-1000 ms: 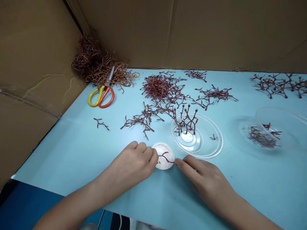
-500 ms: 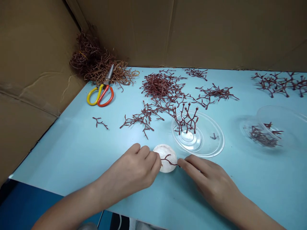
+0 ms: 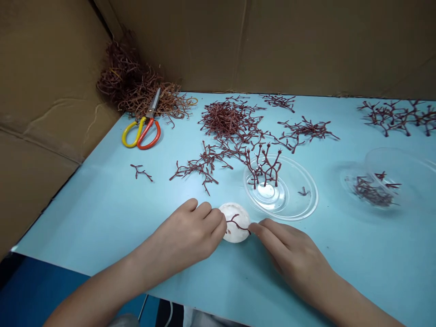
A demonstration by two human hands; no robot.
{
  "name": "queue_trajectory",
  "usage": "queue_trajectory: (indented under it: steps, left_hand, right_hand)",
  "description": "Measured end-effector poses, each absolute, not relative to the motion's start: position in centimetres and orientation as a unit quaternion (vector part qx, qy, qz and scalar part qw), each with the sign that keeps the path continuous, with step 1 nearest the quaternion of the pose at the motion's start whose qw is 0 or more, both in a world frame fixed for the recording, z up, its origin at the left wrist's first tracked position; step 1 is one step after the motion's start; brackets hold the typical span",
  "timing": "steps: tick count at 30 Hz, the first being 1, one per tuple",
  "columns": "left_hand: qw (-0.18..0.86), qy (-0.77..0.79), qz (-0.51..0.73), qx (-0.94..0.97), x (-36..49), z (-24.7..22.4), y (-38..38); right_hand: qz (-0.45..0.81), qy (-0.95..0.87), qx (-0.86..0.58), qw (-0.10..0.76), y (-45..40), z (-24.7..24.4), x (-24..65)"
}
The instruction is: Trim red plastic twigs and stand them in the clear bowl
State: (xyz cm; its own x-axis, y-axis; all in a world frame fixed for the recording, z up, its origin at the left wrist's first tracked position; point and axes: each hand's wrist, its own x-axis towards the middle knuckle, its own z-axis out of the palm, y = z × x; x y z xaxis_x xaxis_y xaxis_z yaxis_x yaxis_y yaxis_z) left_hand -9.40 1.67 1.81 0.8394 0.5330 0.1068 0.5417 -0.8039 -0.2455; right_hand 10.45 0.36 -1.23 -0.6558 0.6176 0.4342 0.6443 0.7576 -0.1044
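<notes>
Whole view sits slightly higher in frame than in the last shot, and the dark red twig now lies a bit more slanted across the disc; the hands stay close to where they were.

Between the hands: a round white disc (image 3: 235, 222), material unclear, with a thin branched dark red twig (image 3: 237, 224) lying across it. Ahead of the right hand, a clear plastic dish (image 3: 315, 195) holds a cluster of upright branched dark red sprigs (image 3: 264, 168) and one small loose sprig (image 3: 304, 192). Further right, a second clear plastic dish (image 3: 347, 184) holds a tangled clump of sprigs (image 3: 373, 193), with a clear domed lid (image 3: 388, 163) tilted against it.

Left hand (image 3: 184, 227) is curled, its fingertips (image 3: 220, 222) at the disc's left edge, right by the twig's forked end. Right hand (image 3: 293, 256) is partly open, its index fingertip (image 3: 252, 228) touching the twig's other end. Hands apart, disc between them; can't tell if either is actually gripping.

Far ahead of the left hand: yellow-and-red-handled scissors (image 3: 141, 134) by a heap of brown strands (image 3: 136, 86).
</notes>
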Motion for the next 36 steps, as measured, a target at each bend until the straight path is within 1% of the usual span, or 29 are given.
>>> queue_trajectory:
  steps: [5, 12, 17, 22, 29, 31, 36]
  left_hand:
    - [0.133, -0.277, -0.005, -0.952, -9.2, 1.7, 1.7]
    - [0.153, -0.298, -0.049, -0.941, -9.6, 1.9, 1.8]
    - [0.133, -0.277, -0.015, -0.952, -9.3, 1.7, 1.8]
    - [0.132, -0.273, -0.013, -0.953, -9.2, 1.6, 1.6]
    - [0.161, -0.305, -0.074, -0.936, -9.9, 2.3, 2.0]
    - [0.146, -0.313, -0.084, -0.935, -10.1, 2.5, 2.1]
    - [0.045, -0.343, -0.103, -0.933, -10.2, 2.6, 2.3]
  right_hand:
    - [-0.036, -0.910, -0.345, 0.225, 0.6, -1.0, 10.3]
    - [-0.011, -0.904, -0.354, 0.239, 0.4, -1.4, 10.7]
    - [-0.036, -0.909, -0.342, 0.236, 0.5, -1.3, 10.3]
    - [-0.041, -0.908, -0.339, 0.244, 0.7, -1.3, 10.3]
    - [0.007, -0.893, -0.371, 0.255, 0.5, -1.7, 10.8]
    - [0.030, -0.883, -0.383, 0.268, 0.4, -1.6, 10.7]
    - [0.112, -0.857, -0.412, 0.289, 0.3, -0.9, 10.1]
